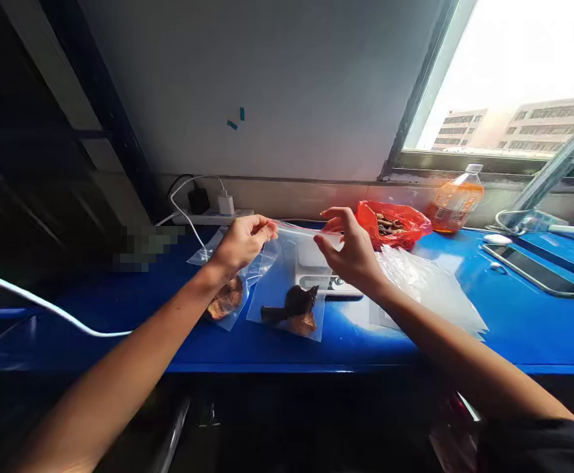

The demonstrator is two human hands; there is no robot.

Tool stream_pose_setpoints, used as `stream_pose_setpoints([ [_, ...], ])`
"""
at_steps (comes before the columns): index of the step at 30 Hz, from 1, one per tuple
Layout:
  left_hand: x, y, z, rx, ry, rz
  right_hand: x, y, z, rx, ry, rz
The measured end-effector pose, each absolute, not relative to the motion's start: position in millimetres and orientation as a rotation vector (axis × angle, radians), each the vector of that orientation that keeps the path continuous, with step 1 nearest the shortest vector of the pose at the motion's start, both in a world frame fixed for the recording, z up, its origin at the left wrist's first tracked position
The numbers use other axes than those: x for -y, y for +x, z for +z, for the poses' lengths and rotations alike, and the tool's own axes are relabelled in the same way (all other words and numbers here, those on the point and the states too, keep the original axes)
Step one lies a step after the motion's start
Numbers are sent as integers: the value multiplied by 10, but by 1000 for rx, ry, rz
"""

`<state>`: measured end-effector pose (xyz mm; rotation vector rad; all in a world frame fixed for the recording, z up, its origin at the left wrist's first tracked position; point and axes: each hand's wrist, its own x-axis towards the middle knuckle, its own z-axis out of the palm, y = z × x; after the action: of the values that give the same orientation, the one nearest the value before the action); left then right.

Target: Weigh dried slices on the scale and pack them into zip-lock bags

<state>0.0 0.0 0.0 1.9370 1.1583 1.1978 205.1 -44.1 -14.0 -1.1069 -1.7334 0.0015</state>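
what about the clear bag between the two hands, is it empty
No, dark and brown pieces lie at the bottom of the clear bag, whose top edge the left hand pinches.

I note the left hand and right hand bare, both forearms slender and uncovered, and, on the right side, a black sleeve, its weave lost in shadow.
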Motion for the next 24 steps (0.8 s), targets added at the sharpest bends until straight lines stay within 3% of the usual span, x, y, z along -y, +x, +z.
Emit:
stream_pose_setpoints([
  [4,128,105,-39,-1223,2287,1224,494,1991,-149,1894,-1149,-131],
  [8,273,230,-117,-1058,2589,1245,553,1929,-127,1968,-1120,-29],
  [14,332,283,-178,-1063,2434,1270,580,1943,-108,1973,-1114,89],
  [24,378,297,-178,-1032,2479,1440,558,1838,-198,2028,-1107,-156],
])
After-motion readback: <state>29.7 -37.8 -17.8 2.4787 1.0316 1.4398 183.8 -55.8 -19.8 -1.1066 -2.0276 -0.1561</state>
